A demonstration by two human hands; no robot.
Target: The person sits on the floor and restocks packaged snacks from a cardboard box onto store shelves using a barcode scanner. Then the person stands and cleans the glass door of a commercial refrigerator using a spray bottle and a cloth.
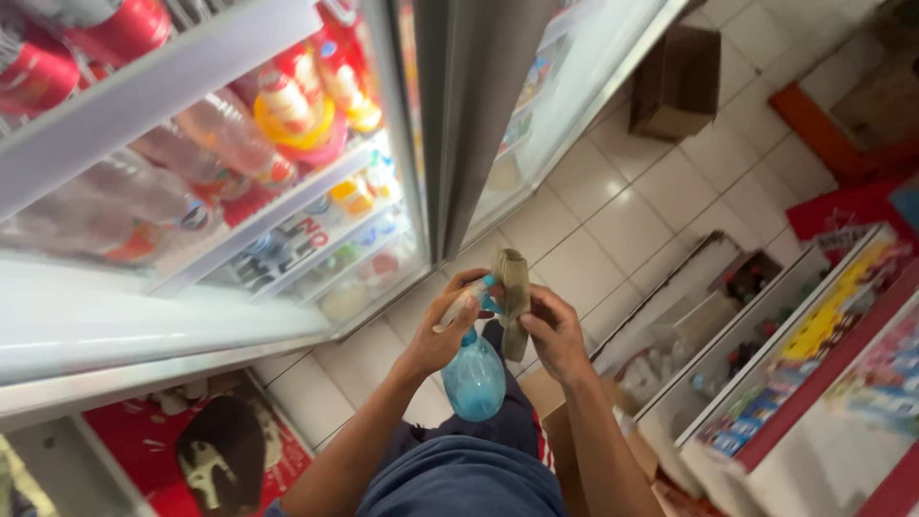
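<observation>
Blue-tinted and round-bellied, a spray bottle [473, 375] is gripped at its neck by the closed left hand [446, 325], above the tiled floor [627, 215]. A folded brown cloth [514, 295] is clasped upright in the closed right hand [555, 330], just beside the bottle's nozzle, before a glass-doored drinks fridge [239, 191].

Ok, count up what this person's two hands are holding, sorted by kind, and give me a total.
Blue spray bottle, gripped at the neck by the left hand: 1
Folded tan cloth, held by the right hand: 1
Total: 2
</observation>
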